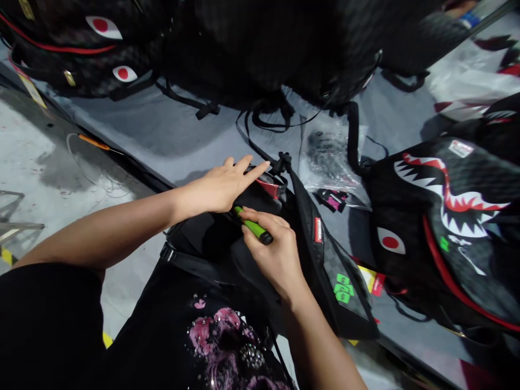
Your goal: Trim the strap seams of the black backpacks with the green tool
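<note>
A black backpack (260, 254) lies in front of me, its dark strap (309, 216) running down its right side. My left hand (221, 187) rests flat on the bag's upper part, fingers spread, near a red-trimmed piece (270, 187) and a black buckle (282, 161). In my right hand (274, 244) is a slim green tool with a black end (255, 230), its front tip close to the left palm and partly hidden. The tool's exact kind cannot be made out.
A clear plastic bag (327, 149) with dark contents lies beyond the strap. Black backpacks with eye patches (103, 27) stand at the back left, and one with a shark mouth (450, 189) lies on the right. A grey cloth (142, 138) covers the table.
</note>
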A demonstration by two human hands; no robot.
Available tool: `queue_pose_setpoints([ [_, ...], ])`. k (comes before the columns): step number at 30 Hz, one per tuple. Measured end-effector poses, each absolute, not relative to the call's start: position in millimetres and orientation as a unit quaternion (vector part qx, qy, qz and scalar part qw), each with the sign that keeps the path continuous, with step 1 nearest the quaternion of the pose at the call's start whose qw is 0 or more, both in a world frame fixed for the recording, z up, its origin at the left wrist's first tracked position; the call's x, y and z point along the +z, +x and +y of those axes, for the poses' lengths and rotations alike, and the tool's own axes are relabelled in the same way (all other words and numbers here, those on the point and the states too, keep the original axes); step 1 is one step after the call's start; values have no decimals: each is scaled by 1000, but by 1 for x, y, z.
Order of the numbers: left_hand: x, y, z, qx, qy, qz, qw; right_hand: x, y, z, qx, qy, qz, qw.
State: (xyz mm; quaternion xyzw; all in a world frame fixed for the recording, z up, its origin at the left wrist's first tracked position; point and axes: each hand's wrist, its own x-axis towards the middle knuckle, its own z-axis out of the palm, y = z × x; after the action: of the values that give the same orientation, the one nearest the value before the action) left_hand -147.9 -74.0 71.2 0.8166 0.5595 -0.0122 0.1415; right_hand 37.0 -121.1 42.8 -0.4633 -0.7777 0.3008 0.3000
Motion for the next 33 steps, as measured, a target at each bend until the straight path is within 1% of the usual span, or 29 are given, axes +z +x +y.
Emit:
queue_pose_setpoints([
  [5,73,-147,-74,-20,816,562,134,40,41,-120,312,-471,-768,302],
  [8,71,-148,-74,-12,816,562,132,38,41,-121,340,-462,-760,307],
  [13,69,-148,-74,-11,818,560,132,37,39,-122,286,-484,-764,316],
  [16,68,-148,-74,-7,817,562,132,38,38,-123,289,-481,-766,314],
  [19,68,-149,-74,-5,820,558,128,38,37,-124,265,-497,-764,316],
  [23,68,-149,-74,-12,817,560,134,40,37,-125,283,-495,-760,310],
  [33,72,-154,-76,-22,821,555,134,38,25,-125,280,-507,-749,320],
])
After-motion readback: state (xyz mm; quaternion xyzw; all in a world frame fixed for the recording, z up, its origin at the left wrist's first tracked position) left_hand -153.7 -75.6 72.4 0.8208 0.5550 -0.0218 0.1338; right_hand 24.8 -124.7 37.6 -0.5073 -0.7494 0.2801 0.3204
